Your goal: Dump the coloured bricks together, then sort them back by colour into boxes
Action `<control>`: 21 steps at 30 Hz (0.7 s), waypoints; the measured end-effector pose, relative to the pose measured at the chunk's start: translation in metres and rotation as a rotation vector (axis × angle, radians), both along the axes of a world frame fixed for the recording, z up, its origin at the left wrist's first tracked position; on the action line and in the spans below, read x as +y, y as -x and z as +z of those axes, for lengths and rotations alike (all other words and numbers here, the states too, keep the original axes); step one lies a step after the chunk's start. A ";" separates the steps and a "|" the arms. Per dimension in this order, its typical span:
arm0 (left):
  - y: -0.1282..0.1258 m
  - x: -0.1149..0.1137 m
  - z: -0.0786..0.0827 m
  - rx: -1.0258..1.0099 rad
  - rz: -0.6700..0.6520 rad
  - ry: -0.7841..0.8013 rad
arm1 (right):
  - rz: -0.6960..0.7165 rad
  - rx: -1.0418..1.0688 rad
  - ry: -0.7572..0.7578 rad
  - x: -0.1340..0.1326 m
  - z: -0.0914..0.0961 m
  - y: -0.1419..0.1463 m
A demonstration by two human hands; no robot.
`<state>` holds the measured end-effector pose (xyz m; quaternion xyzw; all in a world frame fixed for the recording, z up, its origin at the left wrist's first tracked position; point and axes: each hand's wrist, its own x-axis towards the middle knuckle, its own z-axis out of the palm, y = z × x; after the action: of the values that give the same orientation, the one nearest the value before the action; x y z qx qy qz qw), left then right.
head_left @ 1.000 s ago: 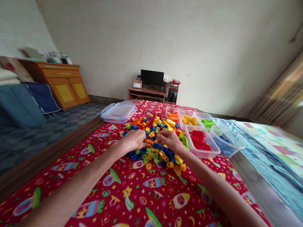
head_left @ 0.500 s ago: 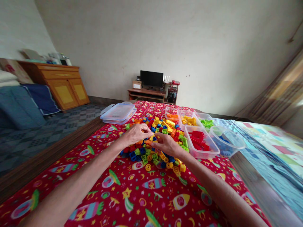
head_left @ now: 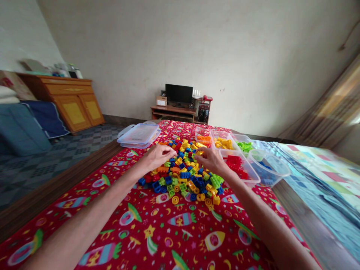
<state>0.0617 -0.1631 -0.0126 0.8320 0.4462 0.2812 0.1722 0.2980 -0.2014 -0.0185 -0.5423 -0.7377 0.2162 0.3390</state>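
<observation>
One block pile (head_left: 184,175): between left and right edges of red-clothed table (head_left: 168,247) | left hand (head_left: 158,156): curled over pile, grip indeterminable | right hand (head_left: 212,160): curled likewise, grip indeterminable | five containers (head_left: 254,179): along right edge

Bricks (head_left: 185,175) lie on the cloth (head_left: 157,243) between lids (head_left: 139,135), left, and tubs (head_left: 254,182), right.

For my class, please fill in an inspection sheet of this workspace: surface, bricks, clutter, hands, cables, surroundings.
Surface: red rocket-print tablecloth.
Bricks: mixed-colour pile of toy building bricks; clear plastic tubs right of it hold orange, yellow, green, red and blue ones.
Clutter: stacked clear lids, left of the pile.
Hands: left hand at the pile's left, right hand at its right; any grip unclear.
Cables: apparent thin cord, upper right.
Surroundings: monitor on desk beyond; wooden cabinet left.
</observation>
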 end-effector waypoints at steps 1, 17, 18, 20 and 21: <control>0.004 0.002 0.003 0.000 0.016 0.001 | -0.056 -0.032 -0.052 0.006 0.006 -0.009; 0.030 0.038 -0.032 0.136 0.173 -0.360 | -0.380 -0.300 -0.245 0.060 0.026 -0.073; 0.034 0.042 -0.038 0.112 0.189 -0.372 | -0.305 -0.281 -0.243 0.049 0.020 -0.062; 0.041 0.050 -0.050 0.075 0.207 -0.374 | -0.196 -0.247 -0.283 0.028 0.007 -0.042; 0.045 0.052 -0.056 0.060 0.212 -0.366 | -0.159 -0.244 -0.307 0.019 0.000 -0.032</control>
<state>0.0172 -0.1108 -0.0682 0.8057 0.4778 0.3492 -0.0257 0.3298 -0.1825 -0.0182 -0.5629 -0.7524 0.0065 0.3420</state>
